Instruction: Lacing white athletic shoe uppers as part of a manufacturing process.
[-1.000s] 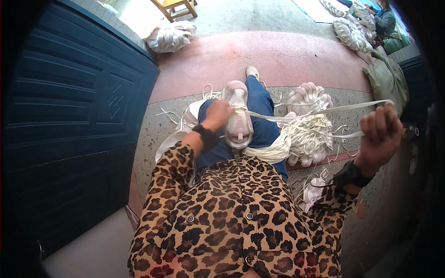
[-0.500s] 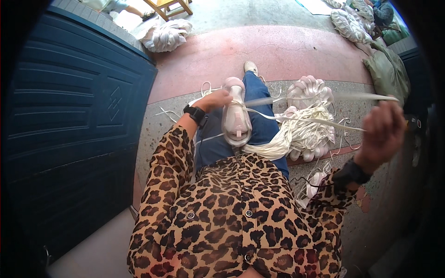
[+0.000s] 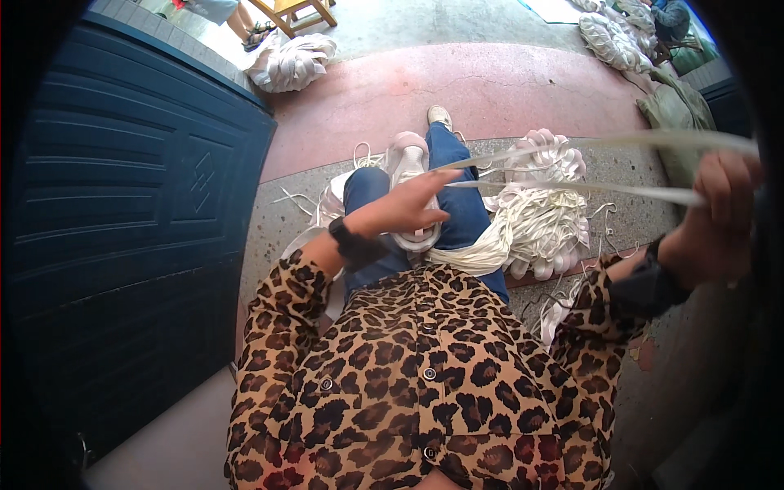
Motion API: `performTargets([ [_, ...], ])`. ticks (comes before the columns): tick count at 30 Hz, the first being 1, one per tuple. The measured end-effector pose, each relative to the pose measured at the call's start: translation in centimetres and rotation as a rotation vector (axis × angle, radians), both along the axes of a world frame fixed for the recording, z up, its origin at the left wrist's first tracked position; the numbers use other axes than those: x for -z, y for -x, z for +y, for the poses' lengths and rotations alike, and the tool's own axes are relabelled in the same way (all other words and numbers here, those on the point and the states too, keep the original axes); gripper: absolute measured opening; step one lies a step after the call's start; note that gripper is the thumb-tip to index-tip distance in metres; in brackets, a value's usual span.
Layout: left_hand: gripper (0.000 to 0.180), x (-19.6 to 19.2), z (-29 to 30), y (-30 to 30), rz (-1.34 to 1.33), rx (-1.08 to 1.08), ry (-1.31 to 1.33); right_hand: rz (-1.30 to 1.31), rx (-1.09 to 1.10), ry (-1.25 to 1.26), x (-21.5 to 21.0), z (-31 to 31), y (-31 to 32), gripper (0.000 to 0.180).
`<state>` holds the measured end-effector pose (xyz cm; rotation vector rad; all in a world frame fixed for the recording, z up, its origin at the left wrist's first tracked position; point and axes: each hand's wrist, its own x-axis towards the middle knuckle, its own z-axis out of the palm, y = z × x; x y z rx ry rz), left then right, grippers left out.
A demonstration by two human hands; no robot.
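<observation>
A white and pale pink sneaker [image 3: 407, 153] rests on my lap, toe pointing away from me. My left hand [image 3: 402, 204] lies across its middle and hides that part, fingers stretched out to the right and thumb apart. From near those fingertips, two strands of a white shoelace [image 3: 563, 186] run out to the right, pulled fairly straight and partly blurred. My right hand [image 3: 723, 212], at the far right, is closed on the shoelace. A thick hank of loose white laces [image 3: 474, 257] drapes over my right thigh.
Right of my leg, a bundle of white and pinkish shoe parts [image 3: 543, 151] lies on the floor. More bundles sit at the upper left [image 3: 294, 64] and upper right [image 3: 612, 45]. A dark blue door [image 3: 139, 220] stands at left; another person's legs [image 3: 243, 23] show beyond.
My right hand has moved farther right and slightly down, drawing the lace out. My left hand has slid right across the shoe, its fingers now straightened.
</observation>
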<state>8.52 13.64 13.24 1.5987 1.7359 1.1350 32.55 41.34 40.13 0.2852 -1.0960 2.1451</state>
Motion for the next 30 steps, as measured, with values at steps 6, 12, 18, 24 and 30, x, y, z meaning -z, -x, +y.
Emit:
performTargets([
  [6, 0.027, -6.9, -6.7, 7.6, -0.630, -0.077, 0.202, -0.488, 0.441, -0.534, 4.9, 5.5, 2.0, 0.030],
  [12, 0.025, -3.5, -28.3, 23.1, -1.184, -0.813, -0.356, -0.406, 0.445, 0.841, 23.6, 18.6, -18.5, 0.024],
  [18, 0.023, 0.1, -32.5, 24.3, -0.795, -1.254, -0.013, -0.472, 0.291, 0.430, 32.8, 18.4, -16.8, 0.017],
  [24, 0.026, 6.4, -17.0, 14.2, -0.416, -0.741, 0.412, -1.214, 0.058, -0.520, 34.7, -3.4, 2.2, 0.015],
  [30, 0.029, 12.5, -8.8, 3.3, -0.447, -0.556, 0.531, -1.006, 0.136, -1.161, 39.0, -13.8, 9.5, 0.020],
])
